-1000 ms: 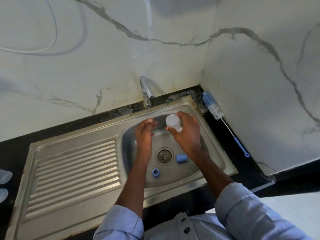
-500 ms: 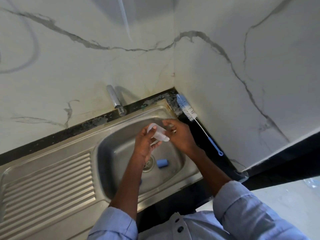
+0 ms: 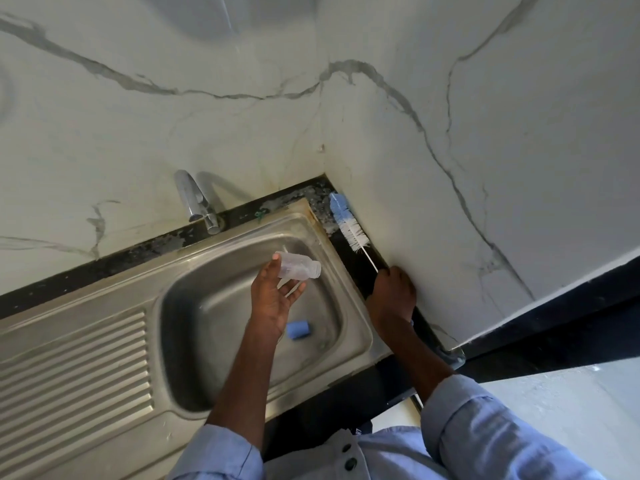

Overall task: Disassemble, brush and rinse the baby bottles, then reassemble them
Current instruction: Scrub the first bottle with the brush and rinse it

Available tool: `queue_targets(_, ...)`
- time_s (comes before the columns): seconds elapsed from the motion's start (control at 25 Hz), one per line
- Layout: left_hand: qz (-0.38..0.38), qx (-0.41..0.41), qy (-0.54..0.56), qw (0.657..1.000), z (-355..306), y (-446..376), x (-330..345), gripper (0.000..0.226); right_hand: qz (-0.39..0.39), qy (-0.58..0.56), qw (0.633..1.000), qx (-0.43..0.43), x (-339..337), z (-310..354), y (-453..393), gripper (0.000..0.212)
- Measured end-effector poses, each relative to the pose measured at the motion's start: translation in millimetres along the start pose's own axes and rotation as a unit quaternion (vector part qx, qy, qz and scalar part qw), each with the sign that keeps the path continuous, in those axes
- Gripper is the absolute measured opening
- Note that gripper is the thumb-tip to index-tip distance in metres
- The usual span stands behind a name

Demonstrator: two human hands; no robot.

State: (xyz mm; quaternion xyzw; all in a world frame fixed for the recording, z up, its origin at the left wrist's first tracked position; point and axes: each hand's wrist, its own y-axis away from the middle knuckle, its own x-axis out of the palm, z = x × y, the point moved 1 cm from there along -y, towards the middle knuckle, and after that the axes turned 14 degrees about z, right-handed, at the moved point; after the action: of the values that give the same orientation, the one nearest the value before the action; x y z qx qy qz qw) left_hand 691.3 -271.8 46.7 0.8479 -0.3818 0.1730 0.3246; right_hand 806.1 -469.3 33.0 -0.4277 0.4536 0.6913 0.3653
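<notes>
Now my right hand point(image 3: 393, 294) had left the bottle point(image 3: 299, 268) and curled over the brush point(image 3: 348, 225) handle, my left hand point(image 3: 273, 299) alone cradling the bottle in its fingers over the sink point(image 3: 114, 341), so brushing could begin.

The right hand point(image 3: 393, 292) hides the brush point(image 3: 348, 225) handle.

Dim, soft daylight — faint tap shadow point(image 3: 221, 188) on the wall, wide-angle bending at edges, slight blur.
</notes>
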Motion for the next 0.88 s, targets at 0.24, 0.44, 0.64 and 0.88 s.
queue_targets(0.24,-0.077,0.009,0.114,0.99,-23,9,-34,0.051,-0.007,-0.08,0.997,-0.003,-2,10,2,0.022)
queue_targets(0.44,-0.095,0.04,0.171,0.98,-55,25,-74,0.065,0.008,-0.172,0.978,-0.115,-7,50,13,0.019)
queue_targets(0.64,-0.161,0.103,0.223,0.956,-108,50,-123,0.077,0.012,-0.21,0.939,-0.273,-2,85,27,0.013)
queue_targets(0.88,-0.21,0.135,0.273,0.929,-142,78,-193,0.08,0.03,-0.209,0.922,-0.325,8,109,45,0.015)
